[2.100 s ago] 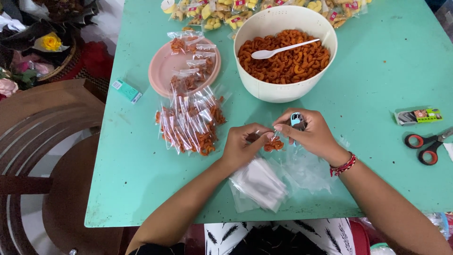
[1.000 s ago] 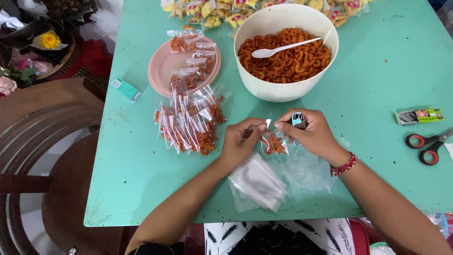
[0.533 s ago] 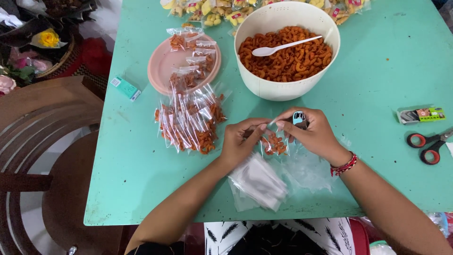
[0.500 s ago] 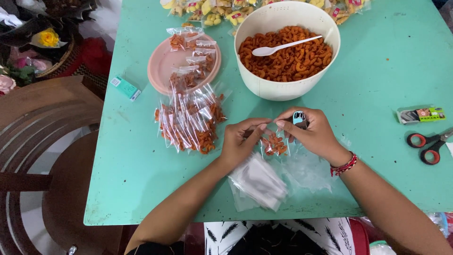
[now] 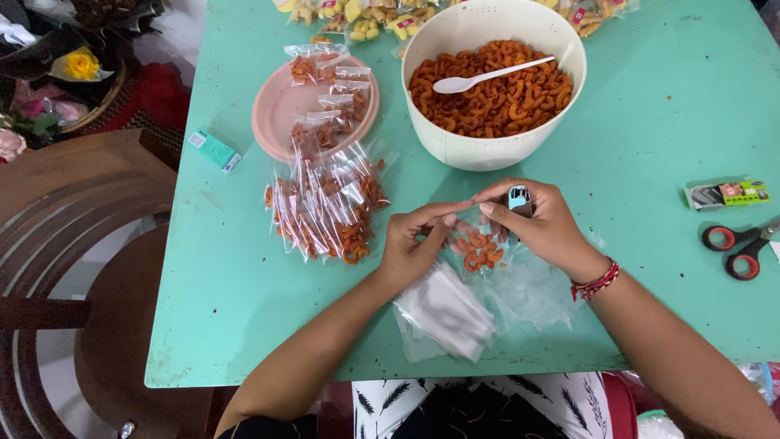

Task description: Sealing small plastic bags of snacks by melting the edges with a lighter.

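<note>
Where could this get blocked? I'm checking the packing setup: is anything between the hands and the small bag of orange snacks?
Nothing visible: the left hand and right hand both already pinch the top of the small clear plastic bag of orange snacks.

Your hands pinch a small bag point(image 5: 478, 248) of thin, clear, glossy plastic. The tabletop point(image 5: 650, 122) under you is smooth, matt green laminate. The bowl point(image 5: 487, 150) looks like matt cream plastic, its spoon point(image 5: 487, 78) glossy white plastic. The plate point(image 5: 276, 106) is smooth pink plastic; the chair point(image 5: 73, 244) is polished wood.
</note>
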